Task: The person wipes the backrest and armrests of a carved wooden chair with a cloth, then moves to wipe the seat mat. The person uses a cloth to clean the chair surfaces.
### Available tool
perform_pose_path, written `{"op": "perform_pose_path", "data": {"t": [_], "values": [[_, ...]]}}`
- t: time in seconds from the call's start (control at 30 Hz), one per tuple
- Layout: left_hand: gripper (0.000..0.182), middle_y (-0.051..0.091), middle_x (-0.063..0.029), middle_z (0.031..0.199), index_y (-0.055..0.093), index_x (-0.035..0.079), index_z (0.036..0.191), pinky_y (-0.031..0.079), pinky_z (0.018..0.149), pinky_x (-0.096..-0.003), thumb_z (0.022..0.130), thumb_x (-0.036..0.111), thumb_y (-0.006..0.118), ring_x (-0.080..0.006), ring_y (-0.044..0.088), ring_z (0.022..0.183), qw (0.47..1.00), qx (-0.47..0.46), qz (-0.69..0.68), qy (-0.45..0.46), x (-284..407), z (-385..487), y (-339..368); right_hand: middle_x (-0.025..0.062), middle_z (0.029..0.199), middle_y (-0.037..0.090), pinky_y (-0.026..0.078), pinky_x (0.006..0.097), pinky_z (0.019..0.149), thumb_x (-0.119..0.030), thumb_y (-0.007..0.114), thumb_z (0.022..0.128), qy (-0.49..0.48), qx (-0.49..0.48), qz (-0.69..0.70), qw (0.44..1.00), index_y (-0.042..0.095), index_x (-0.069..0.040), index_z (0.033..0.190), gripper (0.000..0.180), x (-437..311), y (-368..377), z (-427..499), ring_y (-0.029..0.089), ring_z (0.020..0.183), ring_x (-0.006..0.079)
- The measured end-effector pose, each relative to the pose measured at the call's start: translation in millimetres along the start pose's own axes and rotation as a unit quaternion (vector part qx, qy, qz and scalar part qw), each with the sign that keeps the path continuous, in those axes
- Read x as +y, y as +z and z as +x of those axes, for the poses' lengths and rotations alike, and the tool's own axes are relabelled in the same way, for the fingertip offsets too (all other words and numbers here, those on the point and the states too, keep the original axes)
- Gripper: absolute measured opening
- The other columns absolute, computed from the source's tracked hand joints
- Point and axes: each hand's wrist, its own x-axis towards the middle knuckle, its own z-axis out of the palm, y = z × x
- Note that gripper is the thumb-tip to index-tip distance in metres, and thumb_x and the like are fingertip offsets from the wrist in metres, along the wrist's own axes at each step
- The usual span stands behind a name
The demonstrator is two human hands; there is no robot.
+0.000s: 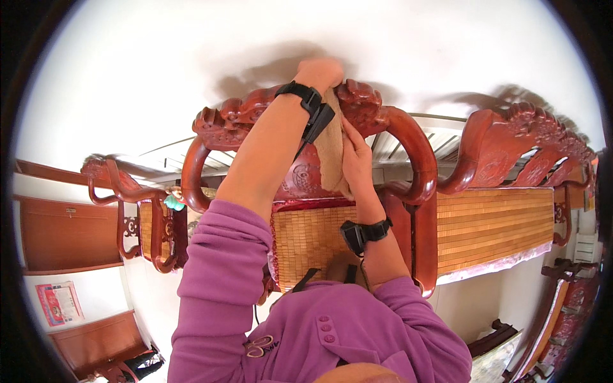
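A tan cloth [330,148] hangs over the carved crest of a glossy red-brown wooden armchair [412,143] and down its backrest. My left hand [321,72] is curled at the top of the crest, gripping the cloth's upper end; its fingertips are hidden. Lower down, my right hand [357,153] holds the cloth's right edge against the backrest. The carved back panel [304,174] shows between my left arm and the cloth. Below it lies the slatted bamboo seat mat [309,234]. Both wrists wear black straps with small devices.
A matching long bench [498,225] with a bamboo mat stands close on the right. Another carved chair [143,215] is at the left, near a turquoise object [174,202]. A white wall [143,72] rises behind the chair backs. A stone-topped table [498,354] is at lower right.
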Motion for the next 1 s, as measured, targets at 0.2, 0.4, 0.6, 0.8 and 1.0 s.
{"op": "perform_pose_path", "data": {"t": [0.2, 0.4, 0.6, 0.8, 1.0], "values": [[0.033, 0.067, -0.0152, 0.125, 0.072, 0.01, 0.114, 0.051, 0.093, -0.0469, 0.087, 0.02, 0.056, -0.0361, 0.064, 0.114, 1.0, -0.021, 0.015, -0.005, -5, 16, 9, 0.0142, 0.127, 0.066, 0.044, 0.0278, 0.101, -0.006, 0.047, 0.101, -0.018, -0.002, -0.025, 1.0, 0.058, 0.003, 0.134, 0.035, -3, 2, 6, 0.059, 0.117, 0.017], [0.035, 0.065, -0.0185, 0.126, 0.07, 0.003, 0.113, 0.051, 0.093, -0.0469, 0.086, 0.019, 0.054, -0.0391, 0.063, 0.113, 0.997, -0.031, 0.047, 0.054, -13, 12, 7, 0.015, 0.119, 0.069, 0.047, 0.0281, 0.095, -0.007, 0.048, 0.1, 0.007, -0.002, -0.006, 1.0, 0.058, 0.004, 0.133, 0.035, -4, -8, -8, 0.061, 0.11, 0.0153], [0.038, 0.063, -0.0182, 0.131, 0.068, 0.006, 0.12, 0.049, 0.098, -0.0466, 0.087, 0.019, 0.054, -0.0387, 0.06, 0.119, 0.999, -0.024, 0.027, 0.026, -14, 15, 1, 0.0152, 0.115, 0.07, 0.048, 0.0282, 0.093, -0.007, 0.047, 0.1, 0.054, -0.007, 0.098, 0.994, 0.059, 0.005, 0.13, 0.035, 2, 2, 3, 0.062, 0.108, 0.0167], [0.038, 0.067, -0.0122, 0.128, 0.069, 0.011, 0.122, 0.05, 0.097, -0.0457, 0.087, 0.021, 0.056, -0.0343, 0.062, 0.119, 0.998, 0.028, -0.014, -0.045, -8, 4, 0, 0.0173, 0.117, 0.07, 0.047, 0.0292, 0.094, -0.007, 0.047, 0.099, -0.001, 0.008, 0.005, 1.0, 0.06, 0.005, 0.129, 0.035, 1, 3, 5, 0.064, 0.109, 0.0194], [0.037, 0.065, -0.0144, 0.13, 0.07, 0.012, 0.12, 0.05, 0.097, -0.0475, 0.087, 0.018, 0.055, -0.0365, 0.062, 0.118, 0.996, 0.004, 0.085, 0.042, -7, 3, 0, 0.017, 0.12, 0.069, 0.046, 0.0294, 0.097, -0.007, 0.046, 0.1, -0.01, -0.002, -0.015, 1.0, 0.057, 0.003, 0.133, 0.036, -8, -9, -23, 0.063, 0.113, 0.018]]}}
